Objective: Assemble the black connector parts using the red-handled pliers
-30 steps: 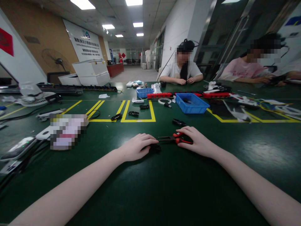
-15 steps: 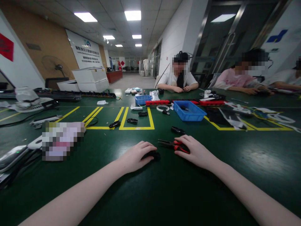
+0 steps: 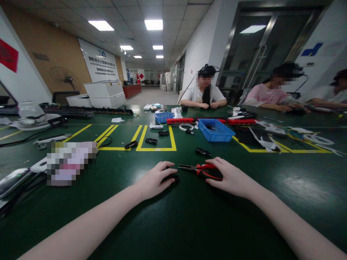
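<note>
While the right hand grips the red-and-black pliers by their handles, their tips point at the left hand. That hand curls over the green table beside a dark piece — mostly hidden, so whether it is gripped I cannot tell. Just beyond the pliers lies 1 black part. Farther off, 3 small black connectors lie at the yellow tape — 2 inside its rectangle — and beyond stand 2 blue bins.
</note>
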{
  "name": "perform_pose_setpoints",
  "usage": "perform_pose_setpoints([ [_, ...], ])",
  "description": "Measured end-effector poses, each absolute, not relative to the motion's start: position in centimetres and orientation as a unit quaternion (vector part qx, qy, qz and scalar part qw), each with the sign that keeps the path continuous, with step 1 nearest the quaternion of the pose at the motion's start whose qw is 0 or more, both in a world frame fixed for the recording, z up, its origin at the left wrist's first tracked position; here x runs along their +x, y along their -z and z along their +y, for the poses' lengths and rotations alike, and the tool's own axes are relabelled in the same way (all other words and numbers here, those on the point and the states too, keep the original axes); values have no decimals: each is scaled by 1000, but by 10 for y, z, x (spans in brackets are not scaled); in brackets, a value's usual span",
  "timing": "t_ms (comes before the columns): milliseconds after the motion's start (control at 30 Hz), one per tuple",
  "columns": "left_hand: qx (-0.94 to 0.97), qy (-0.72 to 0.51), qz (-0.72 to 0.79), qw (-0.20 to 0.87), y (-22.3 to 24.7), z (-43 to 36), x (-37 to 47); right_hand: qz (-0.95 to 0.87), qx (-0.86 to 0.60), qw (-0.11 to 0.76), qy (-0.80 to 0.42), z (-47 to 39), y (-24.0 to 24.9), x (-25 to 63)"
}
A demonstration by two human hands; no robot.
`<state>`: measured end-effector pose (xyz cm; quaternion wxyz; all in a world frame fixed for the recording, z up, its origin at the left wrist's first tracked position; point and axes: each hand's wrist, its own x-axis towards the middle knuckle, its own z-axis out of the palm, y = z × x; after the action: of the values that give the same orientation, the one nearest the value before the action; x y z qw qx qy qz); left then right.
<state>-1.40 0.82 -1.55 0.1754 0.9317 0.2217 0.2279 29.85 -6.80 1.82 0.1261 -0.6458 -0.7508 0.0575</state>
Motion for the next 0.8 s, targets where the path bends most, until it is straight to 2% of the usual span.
perform_pose_setpoints([
  [400, 945, -224, 183, 149, 12, 11, -15, -762, -642, 80, -38, -66, -20, 285],
  [600, 942, -233, 189, 150, 13, 12, -17, -804, -574, 139, 71, -52, -8, 302],
  [800, 933, -248, 181, 187, 17, 16, -18, -796, -567, 176, 117, -48, -5, 308],
])
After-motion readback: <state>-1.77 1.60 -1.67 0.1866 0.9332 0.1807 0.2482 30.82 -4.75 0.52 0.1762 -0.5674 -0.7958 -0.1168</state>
